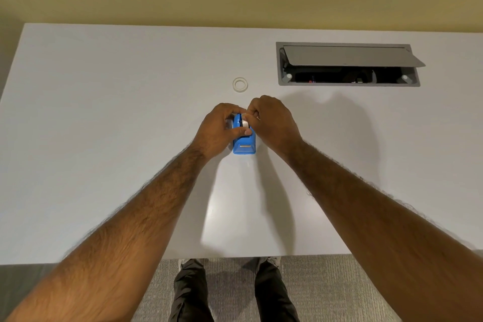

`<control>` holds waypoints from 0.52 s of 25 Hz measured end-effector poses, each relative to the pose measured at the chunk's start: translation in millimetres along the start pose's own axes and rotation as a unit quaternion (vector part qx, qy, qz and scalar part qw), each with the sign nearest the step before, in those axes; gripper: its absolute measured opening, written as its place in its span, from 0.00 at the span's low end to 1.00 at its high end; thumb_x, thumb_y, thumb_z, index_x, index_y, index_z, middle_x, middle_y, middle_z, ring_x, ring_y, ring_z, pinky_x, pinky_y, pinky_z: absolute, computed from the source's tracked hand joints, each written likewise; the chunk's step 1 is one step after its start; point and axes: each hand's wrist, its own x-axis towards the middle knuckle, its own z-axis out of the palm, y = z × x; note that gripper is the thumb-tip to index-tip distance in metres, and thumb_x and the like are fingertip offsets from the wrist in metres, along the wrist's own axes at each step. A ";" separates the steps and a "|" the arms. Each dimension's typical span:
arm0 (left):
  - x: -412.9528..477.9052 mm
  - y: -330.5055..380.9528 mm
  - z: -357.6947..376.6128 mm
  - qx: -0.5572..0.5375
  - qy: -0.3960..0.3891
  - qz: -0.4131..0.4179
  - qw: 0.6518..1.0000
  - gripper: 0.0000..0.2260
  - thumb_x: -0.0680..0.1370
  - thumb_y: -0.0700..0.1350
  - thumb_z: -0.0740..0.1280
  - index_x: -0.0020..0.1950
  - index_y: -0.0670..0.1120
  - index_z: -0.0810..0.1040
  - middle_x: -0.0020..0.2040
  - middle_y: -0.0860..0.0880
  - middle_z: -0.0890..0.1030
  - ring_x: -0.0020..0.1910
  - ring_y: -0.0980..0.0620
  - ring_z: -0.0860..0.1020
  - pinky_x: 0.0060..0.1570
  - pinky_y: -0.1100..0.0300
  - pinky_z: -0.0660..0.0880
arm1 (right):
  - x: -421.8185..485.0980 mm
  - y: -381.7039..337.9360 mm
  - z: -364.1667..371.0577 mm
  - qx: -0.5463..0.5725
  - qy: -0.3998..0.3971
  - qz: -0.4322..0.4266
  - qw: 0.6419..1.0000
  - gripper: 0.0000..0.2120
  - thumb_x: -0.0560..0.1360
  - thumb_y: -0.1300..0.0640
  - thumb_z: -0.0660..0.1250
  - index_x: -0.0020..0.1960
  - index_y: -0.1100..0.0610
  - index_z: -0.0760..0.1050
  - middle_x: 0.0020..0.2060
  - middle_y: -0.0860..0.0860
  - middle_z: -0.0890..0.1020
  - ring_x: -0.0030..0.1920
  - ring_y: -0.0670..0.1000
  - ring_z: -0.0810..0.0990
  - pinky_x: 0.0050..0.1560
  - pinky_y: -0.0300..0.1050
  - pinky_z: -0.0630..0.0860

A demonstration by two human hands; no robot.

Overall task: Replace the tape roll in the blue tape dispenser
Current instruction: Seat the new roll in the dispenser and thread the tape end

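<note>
A blue tape dispenser [244, 145] stands on the white table [104, 138], its cutter end toward me. My left hand [218, 131] grips its left side, thumb across the top. My right hand [271, 123] pinches a tape roll [244, 122] that sits in the dispenser's top, mostly hidden by my fingers. A second, clear tape roll [240, 84] lies flat on the table just beyond both hands, untouched.
A grey cable box [347, 65] with its lid propped open is sunk into the table at the back right. A yellow wall runs behind the table. The table's near edge is by my legs, above grey carpet [326, 290].
</note>
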 end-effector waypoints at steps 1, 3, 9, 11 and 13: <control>0.1 0.4 0.2 0.006 0.000 0.001 1.000 0.19 0.72 0.49 0.78 0.60 0.49 0.79 0.59 0.49 0.80 0.57 0.50 0.78 0.61 0.55 0.76 | 1.5 0.3 0.4 -0.003 -0.002 -0.003 1.000 0.09 0.76 0.54 0.64 0.44 0.59 0.78 0.37 0.53 0.80 0.37 0.49 0.75 0.39 0.40 0.68; -0.2 1.2 0.6 0.017 -0.006 0.005 1.000 0.20 0.72 0.48 0.78 0.61 0.48 0.78 0.60 0.48 0.80 0.57 0.49 0.78 0.61 0.54 0.76 | 4.0 2.1 0.3 -0.005 -0.011 -0.010 1.000 0.09 0.77 0.55 0.62 0.46 0.58 0.79 0.39 0.53 0.82 0.37 0.49 0.75 0.41 0.42 0.73; -4.1 -5.1 1.6 0.011 -0.011 0.015 1.000 0.24 0.73 0.51 0.77 0.67 0.48 0.76 0.62 0.49 0.79 0.60 0.51 0.78 0.63 0.57 0.75 | -4.2 3.3 -3.1 0.020 -0.018 -0.006 1.000 0.10 0.76 0.55 0.61 0.45 0.59 0.80 0.38 0.54 0.82 0.37 0.50 0.78 0.44 0.45 0.78; -5.3 -8.5 1.8 -0.011 -0.011 0.015 1.000 0.23 0.75 0.52 0.75 0.68 0.50 0.76 0.63 0.51 0.79 0.60 0.53 0.78 0.63 0.59 0.74 | -10.2 1.8 -3.9 0.033 -0.005 -0.005 0.999 0.09 0.75 0.54 0.63 0.45 0.59 0.79 0.39 0.54 0.81 0.39 0.50 0.78 0.43 0.44 0.75; -4.9 -10.8 0.7 -0.023 -0.015 0.011 1.000 0.23 0.76 0.53 0.74 0.69 0.52 0.75 0.64 0.52 0.78 0.61 0.55 0.78 0.63 0.61 0.74 | -13.1 1.0 -3.6 0.032 -0.001 -0.004 0.999 0.09 0.75 0.54 0.64 0.44 0.60 0.77 0.39 0.54 0.81 0.39 0.51 0.77 0.41 0.42 0.73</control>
